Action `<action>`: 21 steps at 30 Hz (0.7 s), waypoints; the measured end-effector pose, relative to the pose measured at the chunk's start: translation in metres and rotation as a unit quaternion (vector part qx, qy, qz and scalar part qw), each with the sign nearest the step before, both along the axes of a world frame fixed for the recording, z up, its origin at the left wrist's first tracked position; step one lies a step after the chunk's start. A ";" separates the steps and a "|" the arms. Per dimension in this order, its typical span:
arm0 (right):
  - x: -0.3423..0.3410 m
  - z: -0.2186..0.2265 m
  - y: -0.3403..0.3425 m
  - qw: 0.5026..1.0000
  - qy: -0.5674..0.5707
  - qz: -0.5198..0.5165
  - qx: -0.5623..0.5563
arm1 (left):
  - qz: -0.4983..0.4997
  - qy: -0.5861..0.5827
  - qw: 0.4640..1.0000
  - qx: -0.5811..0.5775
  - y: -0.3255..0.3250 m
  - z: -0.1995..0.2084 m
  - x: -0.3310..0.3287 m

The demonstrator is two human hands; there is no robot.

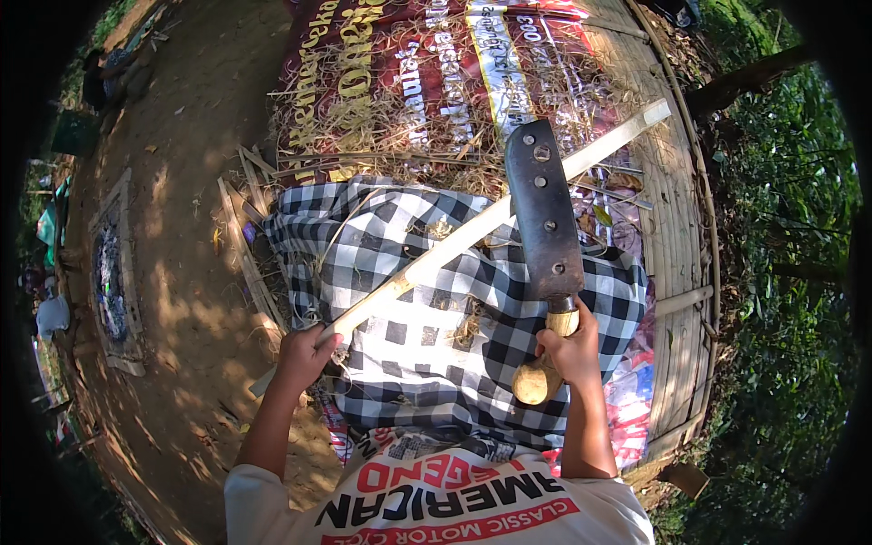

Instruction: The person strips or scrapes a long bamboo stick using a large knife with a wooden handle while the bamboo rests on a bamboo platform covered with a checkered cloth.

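In my left hand (305,358), closed near its lower end, is a long pale bamboo strip (447,249). It slants up to the right, its far end reaching beyond the blade. My right hand (576,347) grips the thick wooden handle of a broad, dark machete (548,218) with a blunt, squared tip and several round spots along the blade. The blade points away from me and crosses over the strip; whether the two touch I cannot tell. Beneath both lies a black-and-white checked cloth (409,350), spread over my lap, with a few shavings on it.
A dark red printed banner (391,100) strewn with thin shavings covers the platform ahead. Bare bamboo slats (677,363) edge it on the right, beside green plants (790,272). Loose strips (247,263) lie at the left, near a framed panel (111,272) on the dirt ground.
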State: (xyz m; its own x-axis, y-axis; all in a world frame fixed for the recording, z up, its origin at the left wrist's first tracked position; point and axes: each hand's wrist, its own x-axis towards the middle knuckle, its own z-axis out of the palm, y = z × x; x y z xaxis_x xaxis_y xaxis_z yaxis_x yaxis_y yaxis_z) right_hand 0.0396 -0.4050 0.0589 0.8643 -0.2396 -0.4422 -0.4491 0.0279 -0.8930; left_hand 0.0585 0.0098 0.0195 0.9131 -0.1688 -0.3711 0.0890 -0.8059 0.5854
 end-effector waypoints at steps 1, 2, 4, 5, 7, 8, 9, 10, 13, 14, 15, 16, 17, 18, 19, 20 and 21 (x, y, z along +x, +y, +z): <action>0.003 0.000 -0.001 1.000 -0.007 -0.008 0.002 | -0.004 0.025 1.000 -0.009 0.002 0.004 0.003; 0.006 0.001 -0.003 1.000 -0.015 -0.015 0.004 | 0.029 0.089 0.994 -0.050 0.004 0.005 0.004; 0.014 0.003 -0.009 1.000 -0.019 -0.023 -0.004 | 0.090 0.212 0.964 -0.132 0.006 0.009 0.011; 0.019 0.005 -0.013 1.000 -0.015 -0.023 -0.014 | 0.103 0.271 0.949 -0.125 0.002 0.020 0.018; 0.030 0.010 -0.019 0.999 -0.024 -0.027 -0.026 | 0.074 0.260 0.950 -0.155 0.010 0.011 0.018; 0.037 0.012 -0.022 0.998 -0.037 -0.028 -0.031 | 0.059 0.254 0.950 -0.169 0.014 0.006 0.018; 0.044 0.013 -0.025 0.998 -0.049 -0.029 -0.037 | 0.048 0.246 0.955 -0.155 0.017 0.003 0.018; 0.049 0.014 -0.029 0.997 -0.059 -0.031 -0.043 | 0.036 0.241 0.960 -0.141 0.018 0.000 0.016; 0.064 0.012 -0.034 0.995 -0.070 -0.026 -0.066 | 0.034 0.204 0.970 -0.126 0.011 -0.002 0.010; 0.067 0.010 -0.033 0.995 -0.068 -0.021 -0.073 | 0.040 0.189 0.973 -0.126 0.008 -0.002 0.010; 0.064 0.003 -0.030 0.995 -0.064 -0.002 -0.074 | 0.036 0.195 0.973 -0.114 0.009 -0.001 0.012; 0.062 -0.003 -0.025 0.994 -0.065 0.002 -0.089 | 0.036 0.203 0.973 -0.103 0.012 -0.002 0.012; 0.062 -0.001 -0.026 0.995 -0.042 0.004 -0.085 | 0.036 0.210 0.973 -0.092 0.014 -0.003 0.012; 0.062 0.002 -0.027 0.996 -0.020 0.007 -0.081 | 0.025 0.203 0.974 -0.092 0.015 -0.005 0.013; 0.061 0.001 -0.029 0.997 -0.013 0.006 -0.074 | 0.017 0.196 0.976 -0.090 0.016 -0.005 0.014; 0.060 0.001 -0.034 0.998 -0.006 0.005 -0.067 | 0.009 0.188 0.978 -0.088 0.016 -0.004 0.016; 0.060 0.002 -0.039 0.997 -0.008 0.009 -0.073 | 0.002 0.189 0.978 -0.089 0.015 -0.001 0.018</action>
